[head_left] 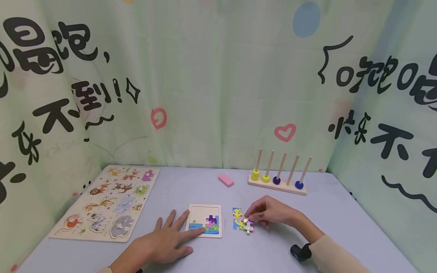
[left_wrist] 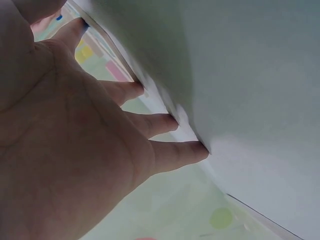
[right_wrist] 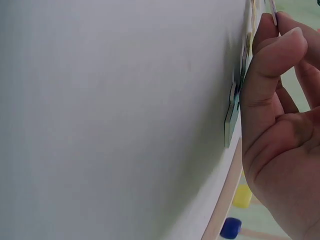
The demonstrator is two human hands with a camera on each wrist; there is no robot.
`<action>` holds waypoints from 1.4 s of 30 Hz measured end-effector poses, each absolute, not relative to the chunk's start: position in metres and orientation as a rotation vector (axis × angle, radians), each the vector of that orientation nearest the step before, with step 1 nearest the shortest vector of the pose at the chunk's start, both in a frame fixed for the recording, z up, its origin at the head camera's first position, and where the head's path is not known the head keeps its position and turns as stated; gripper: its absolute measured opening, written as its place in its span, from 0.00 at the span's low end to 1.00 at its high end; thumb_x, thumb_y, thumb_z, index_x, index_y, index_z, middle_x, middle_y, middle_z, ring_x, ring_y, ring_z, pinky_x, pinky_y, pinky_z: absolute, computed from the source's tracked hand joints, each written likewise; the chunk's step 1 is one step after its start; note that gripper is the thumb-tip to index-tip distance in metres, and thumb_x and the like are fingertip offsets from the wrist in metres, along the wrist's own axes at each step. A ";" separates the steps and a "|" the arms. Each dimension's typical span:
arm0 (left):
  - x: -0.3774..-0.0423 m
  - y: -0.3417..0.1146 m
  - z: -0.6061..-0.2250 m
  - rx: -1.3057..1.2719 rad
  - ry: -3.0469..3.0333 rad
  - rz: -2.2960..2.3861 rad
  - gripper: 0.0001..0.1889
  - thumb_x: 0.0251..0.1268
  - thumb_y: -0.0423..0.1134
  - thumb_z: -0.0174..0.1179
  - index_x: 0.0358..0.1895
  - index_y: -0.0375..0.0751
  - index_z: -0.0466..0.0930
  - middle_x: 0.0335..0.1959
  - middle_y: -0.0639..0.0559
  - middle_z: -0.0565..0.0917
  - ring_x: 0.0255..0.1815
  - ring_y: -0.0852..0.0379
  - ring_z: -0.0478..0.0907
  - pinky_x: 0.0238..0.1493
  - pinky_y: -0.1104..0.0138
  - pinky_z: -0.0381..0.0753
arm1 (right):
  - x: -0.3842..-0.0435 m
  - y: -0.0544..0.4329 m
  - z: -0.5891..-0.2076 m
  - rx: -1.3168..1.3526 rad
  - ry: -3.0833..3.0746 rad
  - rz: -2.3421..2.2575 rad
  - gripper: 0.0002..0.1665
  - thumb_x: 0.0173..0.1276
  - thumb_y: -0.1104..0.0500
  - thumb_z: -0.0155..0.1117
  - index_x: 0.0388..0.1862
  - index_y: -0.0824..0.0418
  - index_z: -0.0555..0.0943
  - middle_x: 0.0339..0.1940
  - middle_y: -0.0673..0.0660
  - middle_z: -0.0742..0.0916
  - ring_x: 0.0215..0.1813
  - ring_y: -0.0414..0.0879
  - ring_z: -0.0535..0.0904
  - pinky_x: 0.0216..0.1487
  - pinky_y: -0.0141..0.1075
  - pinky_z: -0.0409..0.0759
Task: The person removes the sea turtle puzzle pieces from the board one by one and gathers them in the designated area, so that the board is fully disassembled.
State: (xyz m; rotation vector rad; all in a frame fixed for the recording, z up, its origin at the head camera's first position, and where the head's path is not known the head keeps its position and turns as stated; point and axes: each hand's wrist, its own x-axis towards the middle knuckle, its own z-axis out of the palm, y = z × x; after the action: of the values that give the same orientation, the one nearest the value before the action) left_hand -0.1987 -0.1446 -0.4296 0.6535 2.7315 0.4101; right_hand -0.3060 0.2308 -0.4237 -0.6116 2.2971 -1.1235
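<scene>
My left hand [head_left: 165, 239] lies spread over the left and lower edge of a small wooden puzzle tray [head_left: 201, 212]. Its index finger touches the tray's lower part, where blue, green and purple pieces [head_left: 212, 220] sit. In the left wrist view, the straight fingertips [left_wrist: 192, 151] meet the table and the tray edge. To the tray's right, my right hand [head_left: 273, 211] pinches a thin puzzle piece [right_wrist: 274, 16] between thumb and fingers; its printed face is mostly hidden. Beneath and beside that hand are several loose jigsaw pieces [head_left: 237, 213] in yellow, blue and purple.
A large animal peg board [head_left: 80, 223] lies at the left. A pink block [head_left: 226, 180] sits behind the tray. At the back right stands a wooden peg rack [head_left: 290, 188] with yellow and blue beads. Printed curtains [head_left: 191, 94] surround the table.
</scene>
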 end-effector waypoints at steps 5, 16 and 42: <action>-0.199 -0.144 -0.429 0.637 2.725 0.397 0.29 0.76 0.62 0.58 0.77 0.84 0.65 0.89 0.42 0.50 0.87 0.23 0.44 0.76 0.21 0.47 | -0.305 0.240 -0.423 -0.606 2.306 -1.110 0.09 0.75 0.59 0.70 0.50 0.58 0.91 0.34 0.53 0.89 0.24 0.40 0.73 0.25 0.27 0.73; -0.200 -0.144 -0.431 0.646 2.730 0.392 0.29 0.77 0.62 0.58 0.77 0.84 0.65 0.89 0.42 0.50 0.87 0.23 0.44 0.76 0.20 0.48 | -0.302 0.241 -0.420 -0.623 2.287 -1.126 0.10 0.75 0.61 0.69 0.50 0.63 0.91 0.35 0.56 0.90 0.24 0.40 0.72 0.23 0.27 0.70; -0.198 -0.144 -0.430 0.634 2.734 0.405 0.29 0.76 0.61 0.59 0.77 0.83 0.65 0.89 0.43 0.51 0.87 0.23 0.44 0.76 0.21 0.47 | -0.304 0.241 -0.418 -0.611 2.337 -1.076 0.09 0.76 0.59 0.69 0.48 0.61 0.91 0.36 0.53 0.90 0.25 0.41 0.73 0.23 0.28 0.70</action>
State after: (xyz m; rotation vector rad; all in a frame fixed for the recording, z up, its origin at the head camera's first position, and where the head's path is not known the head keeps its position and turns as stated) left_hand -0.1979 -0.1435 -0.4301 0.6338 2.7340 0.4054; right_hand -0.3040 0.2408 -0.4179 -0.6113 2.3367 -1.0761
